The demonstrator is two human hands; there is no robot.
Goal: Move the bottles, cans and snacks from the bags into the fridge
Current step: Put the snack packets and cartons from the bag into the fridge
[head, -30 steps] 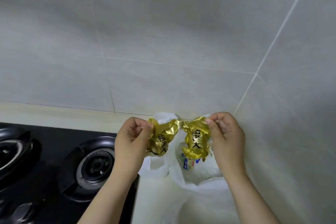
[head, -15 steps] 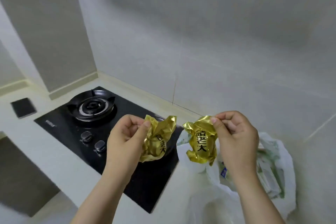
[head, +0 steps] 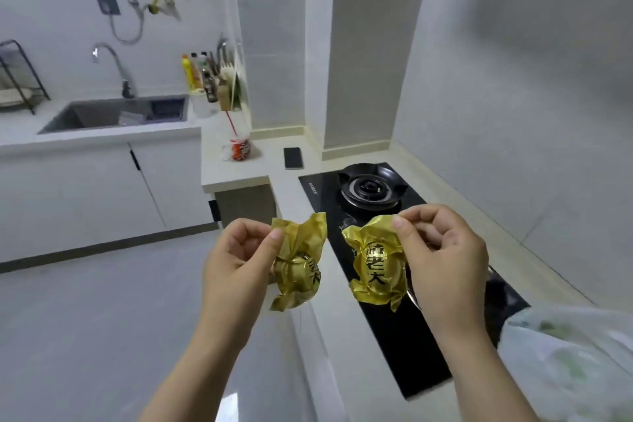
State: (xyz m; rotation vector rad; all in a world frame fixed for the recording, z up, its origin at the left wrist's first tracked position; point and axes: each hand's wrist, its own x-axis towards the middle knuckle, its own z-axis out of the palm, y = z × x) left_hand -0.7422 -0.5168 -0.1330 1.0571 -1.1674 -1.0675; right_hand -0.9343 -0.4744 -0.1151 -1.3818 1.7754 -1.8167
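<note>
Two crinkled foil snacks, one per hand, are held in the air in front of the person, over the counter edge. The left gold foil snack packet [head: 299, 265] with black characters hangs from the left hand [head: 236, 264], thumb and forefinger pinched on its top corner flap. The right gold foil snack packet [head: 375, 271] hangs the same way from the right hand [head: 442, 257], pinched at its top edge. The packets are apart, not touching.

Both are probably light, each with a roundish lump inside (contents can't be read). The foil looks soft, crumply and a bit slick, so a seam pinch works but could slip. Cupping the body would be safer, with a gentle squeeze since the filling may squash.

Behind the right packet is a black glass gas hob [head: 376, 212] set in a pale stone counter [head: 298, 188]. A thin white plastic bag [head: 565, 363] sits lower right, blurred, its contents unclear. Farther off are a dark flat phone [head: 293, 158] and a steel sink [head: 113, 113]. No fridge is in view, so the packets are not yet stowed.
</note>
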